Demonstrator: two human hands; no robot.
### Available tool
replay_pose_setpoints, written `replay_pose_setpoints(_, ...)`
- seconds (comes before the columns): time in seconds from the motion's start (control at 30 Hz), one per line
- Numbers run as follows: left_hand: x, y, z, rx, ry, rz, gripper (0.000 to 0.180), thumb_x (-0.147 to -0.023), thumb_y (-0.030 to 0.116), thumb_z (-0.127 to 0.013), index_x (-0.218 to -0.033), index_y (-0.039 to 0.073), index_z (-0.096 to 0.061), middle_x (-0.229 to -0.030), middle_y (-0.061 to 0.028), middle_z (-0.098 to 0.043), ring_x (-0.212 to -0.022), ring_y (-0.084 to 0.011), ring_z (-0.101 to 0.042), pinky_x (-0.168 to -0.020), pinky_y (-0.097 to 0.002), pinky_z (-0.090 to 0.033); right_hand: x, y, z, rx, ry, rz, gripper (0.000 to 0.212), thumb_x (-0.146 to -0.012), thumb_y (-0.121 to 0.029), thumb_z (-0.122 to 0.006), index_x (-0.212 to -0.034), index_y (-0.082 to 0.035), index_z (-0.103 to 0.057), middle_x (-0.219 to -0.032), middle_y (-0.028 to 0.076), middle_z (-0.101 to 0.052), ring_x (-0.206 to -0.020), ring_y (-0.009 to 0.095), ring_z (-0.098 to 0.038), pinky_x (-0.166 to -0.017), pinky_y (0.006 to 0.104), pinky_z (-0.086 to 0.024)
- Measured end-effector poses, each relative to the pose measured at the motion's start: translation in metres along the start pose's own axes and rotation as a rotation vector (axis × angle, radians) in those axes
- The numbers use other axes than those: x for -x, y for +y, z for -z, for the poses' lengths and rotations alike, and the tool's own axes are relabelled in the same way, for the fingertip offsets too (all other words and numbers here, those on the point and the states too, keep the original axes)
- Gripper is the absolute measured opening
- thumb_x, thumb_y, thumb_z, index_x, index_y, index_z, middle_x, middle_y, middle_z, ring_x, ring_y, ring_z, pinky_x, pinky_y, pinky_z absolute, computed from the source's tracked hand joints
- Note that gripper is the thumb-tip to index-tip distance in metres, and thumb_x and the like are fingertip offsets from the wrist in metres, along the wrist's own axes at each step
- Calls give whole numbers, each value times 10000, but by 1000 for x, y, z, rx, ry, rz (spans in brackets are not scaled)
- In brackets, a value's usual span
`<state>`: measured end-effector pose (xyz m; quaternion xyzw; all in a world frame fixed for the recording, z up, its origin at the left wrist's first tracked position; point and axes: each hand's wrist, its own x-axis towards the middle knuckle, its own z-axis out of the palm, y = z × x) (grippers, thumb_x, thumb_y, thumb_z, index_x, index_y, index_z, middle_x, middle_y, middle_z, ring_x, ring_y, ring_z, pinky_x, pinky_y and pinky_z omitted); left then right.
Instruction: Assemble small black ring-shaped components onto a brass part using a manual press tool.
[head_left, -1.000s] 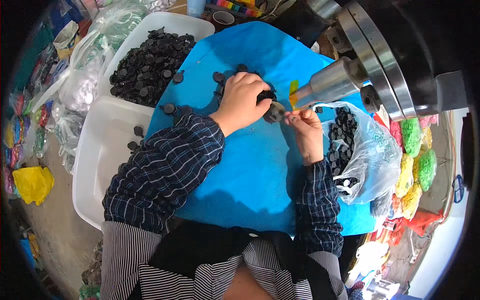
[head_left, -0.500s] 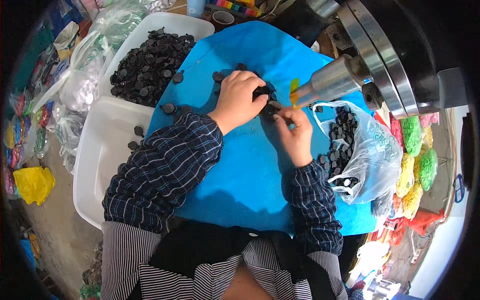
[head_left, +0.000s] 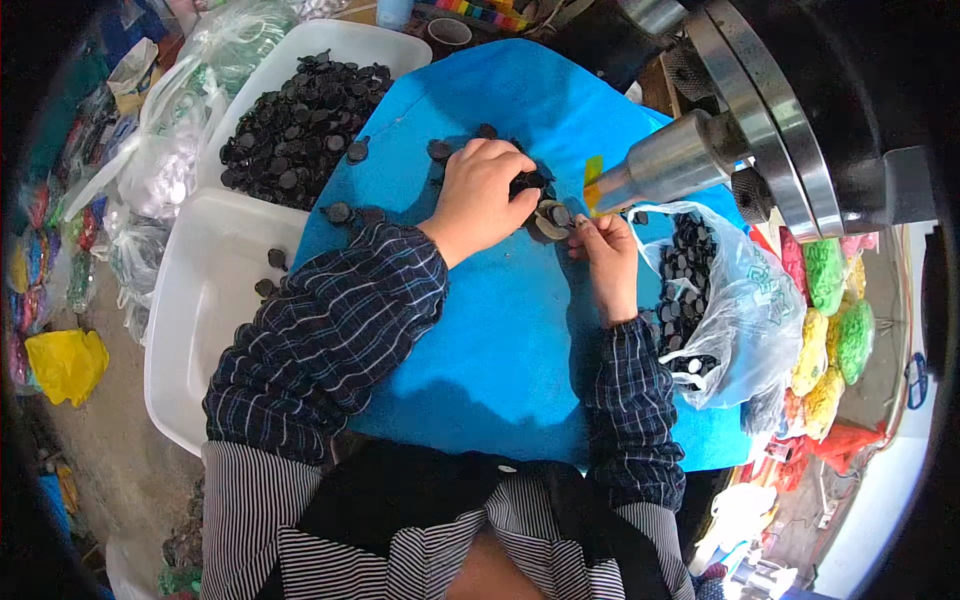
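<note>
My left hand rests on the blue sheet, its fingers curled over a few small black round pieces with tabs. Just right of its thumb is a metal ring-shaped part. At that ring, a small black round piece is at the tips of my right hand, thumb and forefinger pinched together. A metal press head with yellow tape on its tip points down beside my right hand. Other loose black round pieces lie on the sheet to the left of my left hand.
A white tub heaped with black pieces stands at the far left. Nearer is another white tub with a couple of pieces inside. On the right sits a clear plastic bag holding more. Colourful bags lie beyond it.
My right hand has shifted slightly right, uncovering the metal ring and the black piece at its fingertips. My left hand has stayed nearly still.
</note>
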<state>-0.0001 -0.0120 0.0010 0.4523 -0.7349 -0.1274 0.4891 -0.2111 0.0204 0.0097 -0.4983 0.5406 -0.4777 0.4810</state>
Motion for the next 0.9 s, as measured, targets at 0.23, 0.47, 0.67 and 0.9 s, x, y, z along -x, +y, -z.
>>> replay_pose_setpoints(0.23, 2, -2, 2, -4, 22, -8, 236, -786, 163, -730, -977, 35, -677, -1037, -112, -650, -1017, -325, -571, -903, -433, -450, -36, -4, 44, 821, 263, 620, 122, -866, -128, -682, -915, -32, -625, -862, 96, -639, -766, 240, -603, -660, 323, -461)
replay_pose_setpoints(0.47, 1, -3, -3, 10, 24, 35, 269, -775, 194, -735, -994, 47, -685, -1069, -114, -651, -1064, -332, -563, -938, -444, -437, -32, 23, 79, 1430, 205, 692, 196, -821, -145, -631, -1002, -77, -663, -1074, 113, -657, -971, 333, -620, -862, 487, -416)
replay_pose_setpoints(0.67, 4, -5, 4, 4, -6, 51, 269, -783, 190, -726, -1007, 48, -687, -1077, -115, -649, -1079, -333, -558, -943, -445, -434, 14, 8, 39, 1154, 35, 511, 194, -776, -87, -705, -950, -40, -634, -936, 115, -645, -891, 332, -611, -823, 413, -443)
replay_pose_setpoints(0.9, 0, 8, 7, -17, -39, -34, 320, -801, 172, -707, -1101, 67, -664, -1155, -120, -629, -1113, -318, -546, -992, -449, -400, -14, 21, 33, 763, 72, 253, 451, -766, -131, -763, -1151, -31, -551, -1089, 200, -576, -1020, 331, -571, -878, 431, -454)
